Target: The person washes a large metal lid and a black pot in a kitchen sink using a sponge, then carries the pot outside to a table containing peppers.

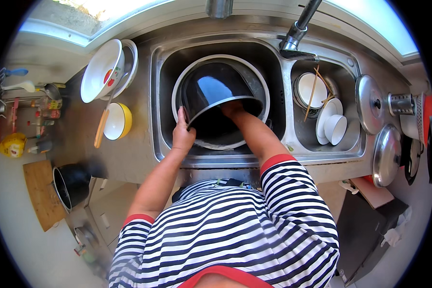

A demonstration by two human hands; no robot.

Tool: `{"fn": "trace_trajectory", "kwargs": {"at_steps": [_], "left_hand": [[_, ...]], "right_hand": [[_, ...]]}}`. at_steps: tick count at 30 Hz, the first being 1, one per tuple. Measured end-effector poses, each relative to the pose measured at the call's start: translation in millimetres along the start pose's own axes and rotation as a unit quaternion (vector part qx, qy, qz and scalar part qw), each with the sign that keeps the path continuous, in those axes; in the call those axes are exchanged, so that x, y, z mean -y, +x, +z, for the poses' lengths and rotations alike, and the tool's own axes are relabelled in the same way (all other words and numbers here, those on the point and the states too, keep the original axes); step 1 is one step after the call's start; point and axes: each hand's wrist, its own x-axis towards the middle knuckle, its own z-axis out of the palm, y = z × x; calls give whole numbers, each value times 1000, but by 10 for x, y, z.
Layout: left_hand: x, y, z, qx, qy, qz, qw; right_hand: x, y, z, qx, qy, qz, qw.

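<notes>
A dark, glossy deep pot (216,84) lies tipped on its side, its mouth turned towards me. It sits within a large round basin (266,86) with a pale rim, in the left bowl of the steel double sink (154,108). My left hand (183,135) grips the pot's rim at its left side, thumb pointing up along the outside. My right hand (233,108) reaches through the mouth into the pot. Its fingers are hidden in the dark interior, so whether they hold anything does not show.
The right bowl holds stacked bowls (310,90), chopsticks (311,95), a plate (323,124) and a white cup-like bowl (335,129). Over the divider hangs the faucet (297,54). Pot lids (370,104) stand at right. At left are a white bowl (100,72), yellow bowl (118,121) and wooden-handled utensil (101,129).
</notes>
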Motion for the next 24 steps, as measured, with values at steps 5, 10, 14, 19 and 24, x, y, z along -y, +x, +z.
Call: {"fn": "trace_trajectory", "kwargs": {"at_steps": [5,10,14,19,24], "left_hand": [[42,-21,77,-13,44,40,998],[134,-76,250,-2,-38,-3,999],[-120,132,-8,122,-128,-256,950],[-165,316,-128,7,-107,-109,988],[-168,91,-84,135,-137,-248,950]], "right_hand": [[370,135,-679,-18,207,51,977],[607,-146,-281,105,140,82,981],[837,-584,-248,177,221,33,958],[532,-568,-425,371,-39,35,927],[828,-726,-297,279,270,19,921]]}}
